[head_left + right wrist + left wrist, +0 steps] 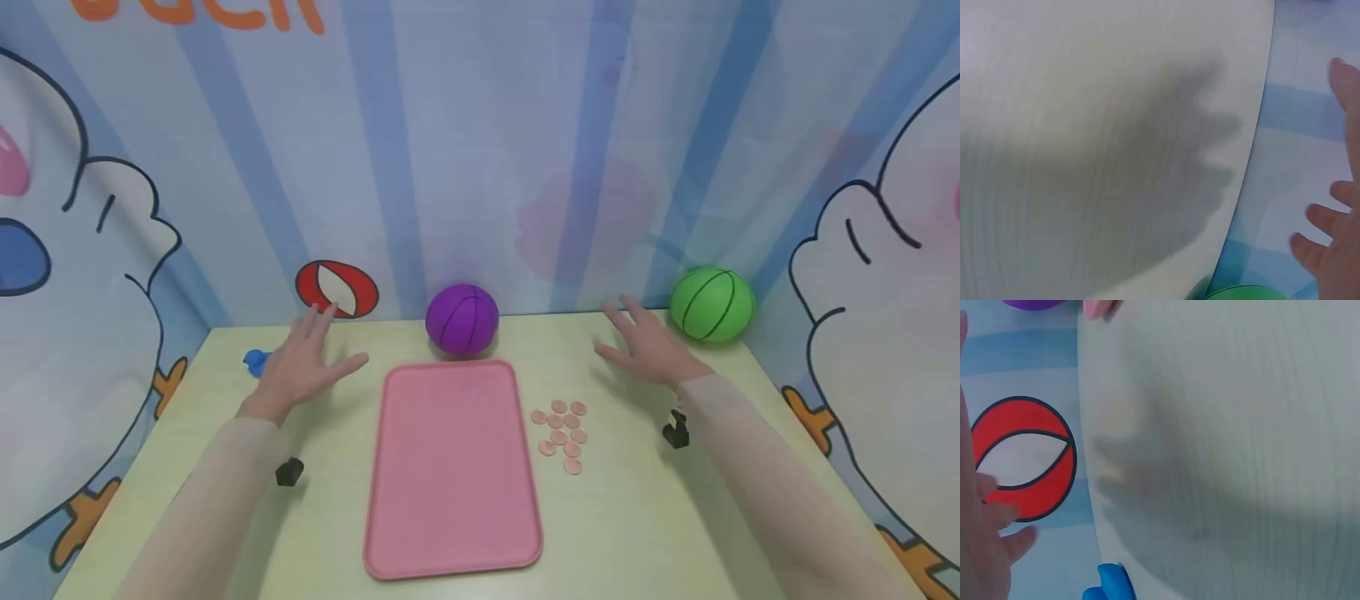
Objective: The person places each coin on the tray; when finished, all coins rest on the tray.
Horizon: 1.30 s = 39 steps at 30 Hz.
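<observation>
My left hand (297, 364) hovers above the table's left side with its thumb spread and its fingers extended, holding nothing. Partly hidden behind it is a small blue toy duck (257, 362), whose blue shape (1115, 584) also shows in the left wrist view. On the right, my right hand (647, 343) is raised over the table, thumb and fingers apart, with nothing in it. Nearest to it is a green ball (712, 304) in the back right corner. Between the hands lies a pink tray (453, 467), and several copper-coloured discs (558, 437) are scattered beside its right edge.
A purple ball (462, 320) sits behind the tray against the striped backdrop (480, 150). The red and white ball (337, 289) looks printed on that backdrop. Side panels with cartoon figures (885, 333) border the pale table (622, 517). Black wrist devices (676, 429) hang below both wrists.
</observation>
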Tool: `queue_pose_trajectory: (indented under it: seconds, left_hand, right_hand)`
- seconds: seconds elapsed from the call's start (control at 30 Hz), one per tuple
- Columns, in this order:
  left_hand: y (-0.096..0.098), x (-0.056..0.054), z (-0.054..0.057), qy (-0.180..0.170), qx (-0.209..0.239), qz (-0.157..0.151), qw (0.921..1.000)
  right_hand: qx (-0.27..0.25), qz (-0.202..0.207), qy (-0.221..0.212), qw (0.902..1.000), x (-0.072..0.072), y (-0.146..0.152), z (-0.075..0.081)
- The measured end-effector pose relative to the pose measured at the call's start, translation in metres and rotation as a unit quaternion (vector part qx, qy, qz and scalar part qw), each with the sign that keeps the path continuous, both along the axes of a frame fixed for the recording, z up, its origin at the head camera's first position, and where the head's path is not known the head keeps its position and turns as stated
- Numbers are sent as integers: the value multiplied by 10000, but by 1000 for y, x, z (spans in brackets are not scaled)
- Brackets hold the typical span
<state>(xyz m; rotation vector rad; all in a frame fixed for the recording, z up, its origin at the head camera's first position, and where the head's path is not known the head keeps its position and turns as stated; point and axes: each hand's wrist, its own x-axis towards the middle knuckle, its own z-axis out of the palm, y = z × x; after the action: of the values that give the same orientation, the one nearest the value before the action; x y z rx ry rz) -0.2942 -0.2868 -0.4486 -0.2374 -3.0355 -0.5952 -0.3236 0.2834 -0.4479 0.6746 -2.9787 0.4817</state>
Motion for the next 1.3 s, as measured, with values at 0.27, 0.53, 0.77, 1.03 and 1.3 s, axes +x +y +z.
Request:
queue_pose_trajectory:
  seconds: [0.27,0.53,0.77,1.03,1.3]
  left_hand:
    - [9,25,-4,-730,734,-398,9938]
    - [16,43,-31,-1201,1029,-1030,9820]
    - [18,63,-45,-1300,1492,-1160,9733]
    - [19,77,-54,-1657,2096,-1472,9523]
    - [21,81,-55,-1473,2037,-1752,9519]
  right_hand:
    - [-223,553,-751,9954,11,-10,-6]
    - [-410,953,-1666,9805,16,-21,-11]
    - [-686,1220,-2026,9692,23,-29,-14]
    - [-657,1494,-1954,9671,22,-33,-20]
    - [-560,1714,-1815,9667,22,-35,-22]
